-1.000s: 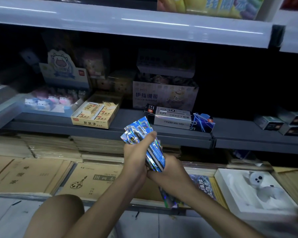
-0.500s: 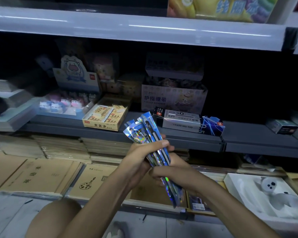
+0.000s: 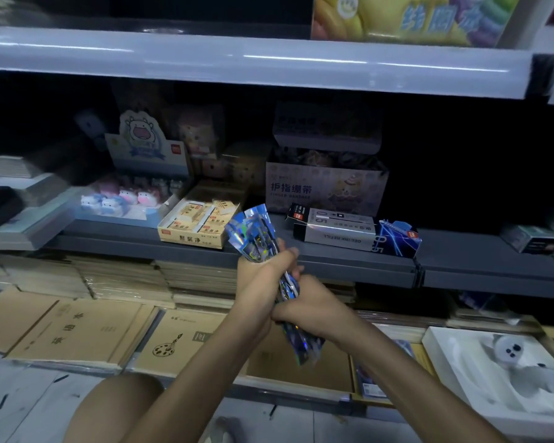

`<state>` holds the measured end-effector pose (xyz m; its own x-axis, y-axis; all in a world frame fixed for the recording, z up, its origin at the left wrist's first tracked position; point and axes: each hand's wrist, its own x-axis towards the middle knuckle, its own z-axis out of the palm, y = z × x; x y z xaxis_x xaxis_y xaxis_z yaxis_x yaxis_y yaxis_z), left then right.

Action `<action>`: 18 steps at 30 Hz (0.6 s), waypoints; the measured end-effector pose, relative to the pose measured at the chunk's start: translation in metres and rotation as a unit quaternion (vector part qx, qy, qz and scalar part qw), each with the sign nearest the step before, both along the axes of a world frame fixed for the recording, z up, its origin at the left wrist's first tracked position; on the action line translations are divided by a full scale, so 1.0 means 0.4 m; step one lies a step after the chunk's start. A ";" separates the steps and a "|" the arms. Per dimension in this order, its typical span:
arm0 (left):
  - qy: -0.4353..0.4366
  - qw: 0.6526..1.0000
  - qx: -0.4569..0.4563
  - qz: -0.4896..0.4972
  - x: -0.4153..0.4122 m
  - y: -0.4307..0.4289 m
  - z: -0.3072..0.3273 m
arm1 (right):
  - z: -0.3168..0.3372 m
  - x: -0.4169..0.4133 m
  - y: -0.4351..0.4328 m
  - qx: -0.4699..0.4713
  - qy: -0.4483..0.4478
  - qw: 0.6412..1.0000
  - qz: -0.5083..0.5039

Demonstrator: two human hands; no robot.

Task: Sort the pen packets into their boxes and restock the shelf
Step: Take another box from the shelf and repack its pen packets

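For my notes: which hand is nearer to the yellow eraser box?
Left. The left hand grips the pen packets just right of the eraser box; the right hand is lower, farther right.

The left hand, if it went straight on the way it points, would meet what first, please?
Likely the front edge of the shelf, near the refill box; depth is unclear. The left hand grips the pen packets.

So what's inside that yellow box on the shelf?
Small yellow-and-white packs lie in rows in the open yellow box. Only the top layer shows. Anything under them is hidden, so I can't tell how deep the pile goes.
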<state>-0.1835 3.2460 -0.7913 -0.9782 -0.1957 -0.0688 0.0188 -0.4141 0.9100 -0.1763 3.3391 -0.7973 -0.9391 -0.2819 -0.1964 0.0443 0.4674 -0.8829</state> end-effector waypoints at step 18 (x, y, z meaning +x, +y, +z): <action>0.205 0.937 -0.245 0.144 -0.185 -0.046 0.161 | 0.059 -0.015 0.032 0.042 0.220 0.961 -0.164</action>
